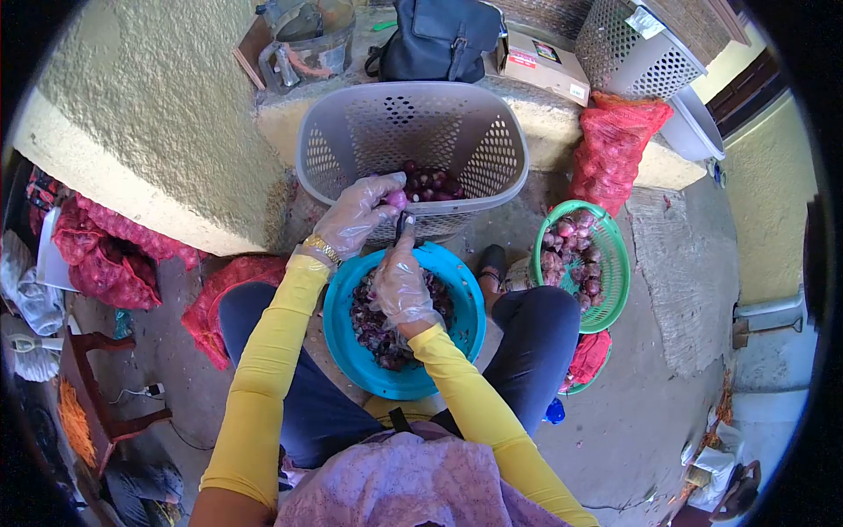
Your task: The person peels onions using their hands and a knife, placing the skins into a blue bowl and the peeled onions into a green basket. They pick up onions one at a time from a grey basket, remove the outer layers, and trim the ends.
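Observation:
My left hand (356, 215), in a clear plastic glove, holds a peeled purple onion (396, 199) at the front rim of the grey perforated basket (413, 208). More peeled onions (435, 183) lie inside that basket. Just below, my right hand (404, 283), gloved too, is closed round a knife with a dark handle (403, 225); its blade is hard to make out. Both hands are close together, over and just beyond the blue basin (471, 327), which holds onion skins (378, 338).
To the right, a green basket (616, 294) holds unpeeled onions. Red mesh sacks stand at the back right (610, 149) and lie at the left (230, 299). Behind the grey basket, a black backpack (439, 39) and a cardboard box (546, 66) rest on a ledge.

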The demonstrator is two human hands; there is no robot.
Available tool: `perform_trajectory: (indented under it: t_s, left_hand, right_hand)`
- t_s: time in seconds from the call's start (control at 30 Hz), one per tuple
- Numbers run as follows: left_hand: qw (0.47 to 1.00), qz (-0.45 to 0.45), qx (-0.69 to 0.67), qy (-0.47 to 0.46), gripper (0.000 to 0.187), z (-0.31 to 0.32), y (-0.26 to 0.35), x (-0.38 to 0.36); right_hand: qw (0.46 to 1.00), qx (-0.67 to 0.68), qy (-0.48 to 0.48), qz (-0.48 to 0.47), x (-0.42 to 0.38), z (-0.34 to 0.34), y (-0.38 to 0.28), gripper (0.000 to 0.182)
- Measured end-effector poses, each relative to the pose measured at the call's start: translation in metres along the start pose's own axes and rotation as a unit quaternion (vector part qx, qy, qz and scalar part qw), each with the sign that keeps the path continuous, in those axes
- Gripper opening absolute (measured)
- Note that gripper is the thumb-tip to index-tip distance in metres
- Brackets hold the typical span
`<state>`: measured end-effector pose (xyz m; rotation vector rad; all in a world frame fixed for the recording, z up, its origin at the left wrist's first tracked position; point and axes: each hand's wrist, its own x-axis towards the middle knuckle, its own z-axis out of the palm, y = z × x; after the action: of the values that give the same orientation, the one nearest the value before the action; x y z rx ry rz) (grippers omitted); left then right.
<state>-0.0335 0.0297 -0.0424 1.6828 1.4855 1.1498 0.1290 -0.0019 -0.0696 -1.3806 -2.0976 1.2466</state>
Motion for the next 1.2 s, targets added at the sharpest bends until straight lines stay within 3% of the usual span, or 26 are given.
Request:
perform_trajectory:
  t_s: [0.07, 0.13, 0.27, 0.33, 0.47, 0.53, 0.63, 0.77, 0.83, 0.93, 1.1, 1.17, 1.2]
  left_hand:
    - [0.999, 0.003, 0.042, -0.006, 0.049, -0.001, 0.000, -0.001]
    - [0.999, 0.006, -0.038, 0.002, 0.049, 0.004, -0.007, -0.001]
    - [0.997, -0.010, -0.081, 0.003, 0.049, 0.003, -0.009, -0.001]
    - [0.998, 0.003, -0.065, -0.010, 0.048, 0.002, -0.010, -0.001]
    - [1.000, 0.009, 0.021, -0.005, 0.047, 0.000, -0.012, 0.000]
    - [0.980, -0.089, -0.167, -0.065, 0.049, -0.002, -0.016, 0.000]
    - [0.958, -0.070, -0.276, -0.048, 0.054, -0.001, -0.014, -0.001]
    - [0.956, -0.072, -0.280, -0.042, 0.052, -0.009, 0.010, -0.007]
    - [0.940, -0.096, -0.325, -0.036, 0.041, -0.011, 0.022, -0.010]
    - [0.973, -0.072, -0.214, -0.038, 0.046, -0.017, 0.019, -0.011]
    - [0.944, -0.128, -0.300, -0.041, 0.049, -0.020, 0.032, -0.020]
    - [0.934, -0.144, -0.322, -0.064, 0.051, -0.022, 0.040, -0.023]
    - [0.937, -0.143, -0.315, -0.043, 0.050, -0.021, 0.043, -0.023]
  right_hand:
    - [0.999, 0.033, -0.012, 0.016, 0.004, 0.012, 0.013, 0.097]
    - [0.996, -0.050, 0.036, -0.059, 0.016, 0.049, 0.054, 0.093]
    - [0.997, 0.049, 0.046, -0.028, 0.001, 0.029, 0.028, 0.090]
    - [0.992, 0.061, 0.083, -0.073, -0.001, 0.025, 0.027, 0.087]
    - [0.993, 0.092, 0.057, -0.037, -0.006, 0.019, 0.031, 0.079]
    - [0.990, 0.125, 0.061, -0.033, -0.011, 0.017, 0.035, 0.069]
    - [0.977, 0.214, 0.017, 0.016, -0.025, -0.004, 0.020, 0.062]
    - [0.991, 0.126, 0.037, -0.008, -0.041, -0.017, 0.030, 0.056]
    - [0.985, 0.077, 0.094, -0.121, -0.049, -0.016, 0.043, 0.046]
    - [0.990, 0.070, 0.075, -0.100, -0.069, -0.025, 0.042, 0.039]
    - [0.991, 0.094, 0.079, -0.056, -0.080, -0.050, 0.024, 0.031]
    - [0.974, 0.102, 0.148, -0.140, -0.072, -0.064, 0.011, 0.030]
    - [0.984, 0.126, 0.107, -0.073, -0.069, -0.076, 0.001, 0.032]
